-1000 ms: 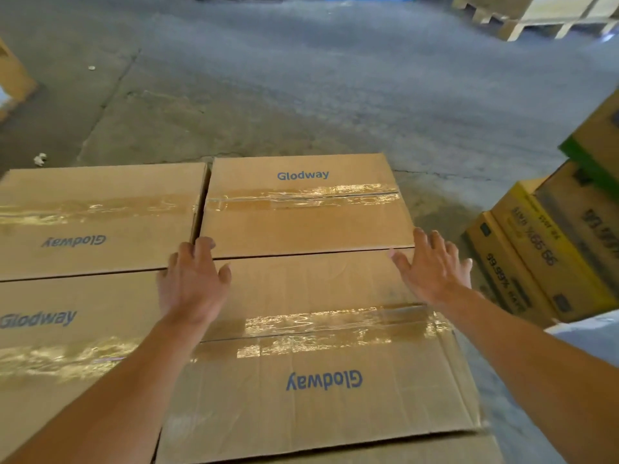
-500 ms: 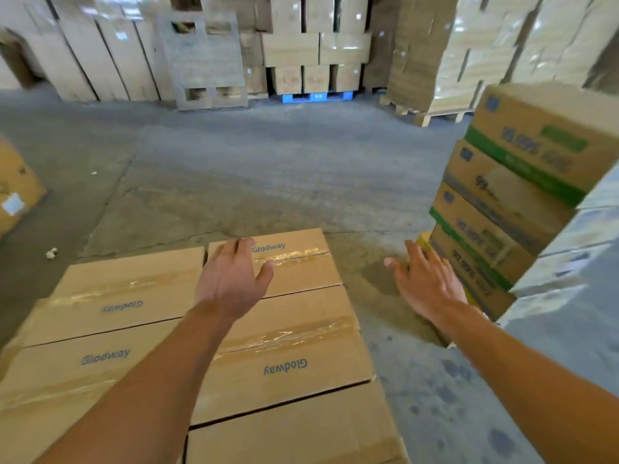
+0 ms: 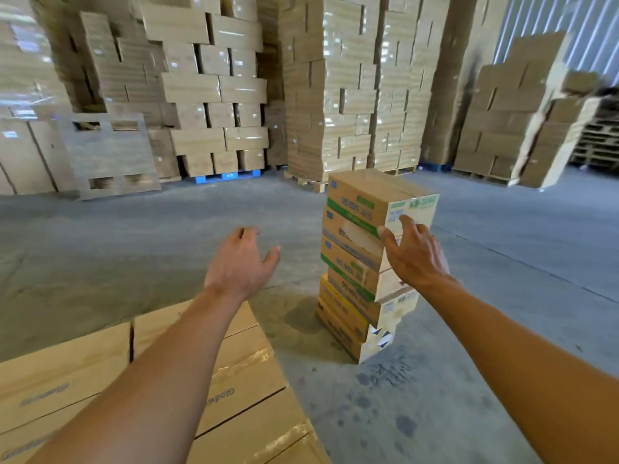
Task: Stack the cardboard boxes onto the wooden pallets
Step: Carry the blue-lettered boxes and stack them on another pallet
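Floor: grey concrete floor (image 3: 167, 262), worn and blotchy, spreading across the whole warehouse.
Stains: dark spots (image 3: 402, 423) on the concrete, near right foreground.
Seam: a thin straight joint line (image 3: 522, 262) crossing the floor on the right.
Wall: pale corrugated metal sheeting (image 3: 549, 15), top right corner.
Stored stock: tall loads of plain brown cartons along the back, most under shiny plastic wrap. There is a left-centre stack (image 3: 207, 88), a taller centre stack (image 3: 351, 78), and a blurred right stack (image 3: 516, 105).
Base: a blue pallet (image 3: 222, 176) under the left-centre stack.
Leaning item: an upright pallet (image 3: 110, 155) standing on edge at the left, in front of the stock.
Far right edge: a dark pile of pallets (image 3: 599, 142), blurred.
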